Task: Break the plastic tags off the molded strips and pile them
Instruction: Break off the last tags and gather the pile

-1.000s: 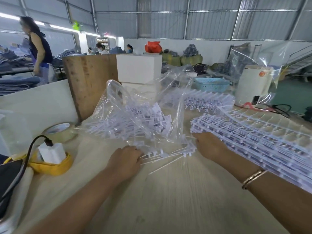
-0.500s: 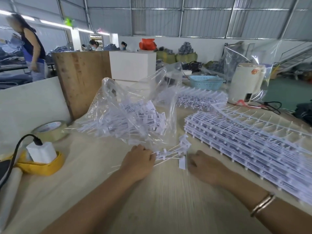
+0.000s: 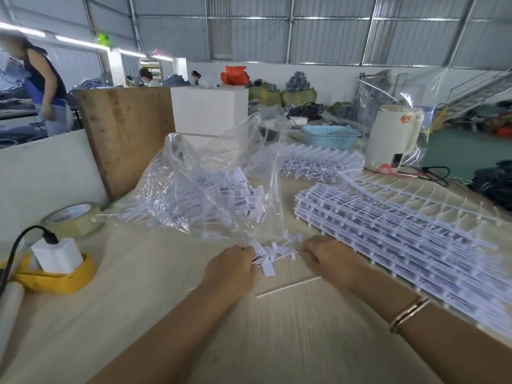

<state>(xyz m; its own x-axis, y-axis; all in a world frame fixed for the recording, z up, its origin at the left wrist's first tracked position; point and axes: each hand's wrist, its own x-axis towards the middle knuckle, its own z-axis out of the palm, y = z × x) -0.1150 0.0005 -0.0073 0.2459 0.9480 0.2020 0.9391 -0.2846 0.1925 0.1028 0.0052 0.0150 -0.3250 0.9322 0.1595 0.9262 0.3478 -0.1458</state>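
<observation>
Head view, looking down along two bare forearms onto a pale, wood-grained tabletop [image 3: 277, 342]. Compared with a second ago, both hands have drawn back toward the near edge and closer together, and the right one has left the stack of strips it was resting against. The left hand [image 3: 230, 270] has its fingers curled round one end of a small bunch of white plastic tags [image 3: 273, 254]; the right hand [image 3: 329, 259] pinches the other end. The bunch sits between the hands, just above the middle of the tabletop, with flat rectangular tabs and thin stems sticking out at angles. A single thin white stick [image 3: 288, 286] lies on the wood just below it (half a second ago it was not visible there).

Behind the hands, a crumpled clear plastic bag [image 3: 210, 176] holds a loose heap of broken-off tags, glossy film over spiky white pieces. Along the right edge lies a thick stack of molded strips [image 3: 401, 236], ladder-like white lattices layered flat. A gold bracelet [image 3: 408, 314] circles the right wrist.

At the left edge sit a roll of clear tape [image 3: 74, 220] and a white charger block [image 3: 56, 254] with a black cable, resting on a yellow band. Near the far edge stand a blue perforated basket [image 3: 329, 137] and a cream-coloured kettle [image 3: 393, 139].
</observation>
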